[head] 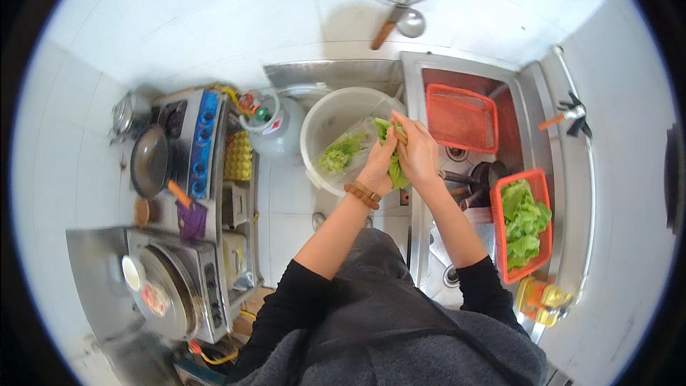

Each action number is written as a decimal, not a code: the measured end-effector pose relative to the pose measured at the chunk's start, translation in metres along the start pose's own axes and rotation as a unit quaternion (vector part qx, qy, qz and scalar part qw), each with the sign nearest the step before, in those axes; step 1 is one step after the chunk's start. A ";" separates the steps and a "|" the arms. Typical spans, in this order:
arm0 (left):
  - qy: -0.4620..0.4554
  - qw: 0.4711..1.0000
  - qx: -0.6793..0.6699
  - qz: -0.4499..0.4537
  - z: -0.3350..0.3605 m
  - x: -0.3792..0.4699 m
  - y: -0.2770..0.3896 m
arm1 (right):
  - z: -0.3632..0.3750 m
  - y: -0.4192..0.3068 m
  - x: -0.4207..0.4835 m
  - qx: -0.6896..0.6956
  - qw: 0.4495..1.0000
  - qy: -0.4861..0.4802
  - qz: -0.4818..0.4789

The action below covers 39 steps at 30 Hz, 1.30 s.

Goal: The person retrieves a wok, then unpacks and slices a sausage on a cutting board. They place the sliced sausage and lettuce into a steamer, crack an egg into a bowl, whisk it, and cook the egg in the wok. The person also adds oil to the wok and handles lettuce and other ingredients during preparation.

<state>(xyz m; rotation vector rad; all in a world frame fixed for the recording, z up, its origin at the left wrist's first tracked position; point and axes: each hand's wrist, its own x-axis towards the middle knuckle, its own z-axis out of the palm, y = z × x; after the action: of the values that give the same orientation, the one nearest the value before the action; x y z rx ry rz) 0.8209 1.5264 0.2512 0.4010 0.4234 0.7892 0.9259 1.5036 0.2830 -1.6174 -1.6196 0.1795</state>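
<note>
My left hand, with a brown bracelet on its wrist, grips a green leafy lettuce over the right side of a large white plastic bin. From the other side, my right hand closes on the same lettuce, its fingers meeting the left thumb. A small brown piece shows between the hands; whether it is a handle or part of the stem, I cannot tell. Inside the bin, a clear plastic bag lies with lettuce pieces on it. My hands hide much of the lettuce.
At right, a metal sink contains an empty-looking red basket and dark pans. Lettuce leaves fill another red basket on its right side. Left of the bin stand a gas cylinder and a stove with a frying pan.
</note>
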 end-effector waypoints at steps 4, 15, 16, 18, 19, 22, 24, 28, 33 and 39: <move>0.036 0.997 0.016 0.067 -0.018 -0.018 0.026 | 0.038 -0.028 0.025 0.014 0.996 -0.073 0.047; 0.188 0.961 -0.018 0.204 -0.068 -0.077 0.099 | 0.085 -0.066 0.007 0.205 0.924 -0.313 0.081; 0.202 0.951 -0.006 0.235 -0.070 -0.083 0.103 | 0.093 -0.078 -0.007 0.187 0.923 -0.324 0.088; 0.222 0.931 0.031 0.287 -0.075 -0.099 0.111 | 0.111 -0.106 -0.027 0.173 0.923 -0.334 0.083; 0.227 0.923 0.059 0.306 -0.078 -0.111 0.115 | 0.120 -0.122 -0.035 0.179 0.923 -0.332 0.072; 0.234 0.904 0.093 0.346 -0.093 -0.149 0.138 | 0.146 -0.168 -0.045 0.201 0.911 -0.350 0.088; 0.238 0.898 0.098 0.358 -0.103 -0.174 0.154 | 0.160 -0.193 -0.051 0.151 0.942 -0.297 -0.035; 0.218 0.927 -0.072 0.297 -0.136 -0.237 0.185 | 0.197 -0.234 -0.066 0.020 0.932 -0.294 -0.213; 0.114 0.912 -0.327 0.218 -0.186 -0.324 0.225 | 0.243 -0.287 -0.074 0.091 0.842 -0.248 -0.471; 0.139 0.897 -0.159 0.389 -0.196 -0.424 0.254 | 0.293 -0.371 -0.110 0.252 0.859 -0.137 -0.424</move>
<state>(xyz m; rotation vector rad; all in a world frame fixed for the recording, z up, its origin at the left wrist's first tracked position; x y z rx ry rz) 0.3044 1.4084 0.3016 0.1343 0.3871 1.6876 0.4414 1.4726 0.2734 -0.4097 -2.1293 0.3384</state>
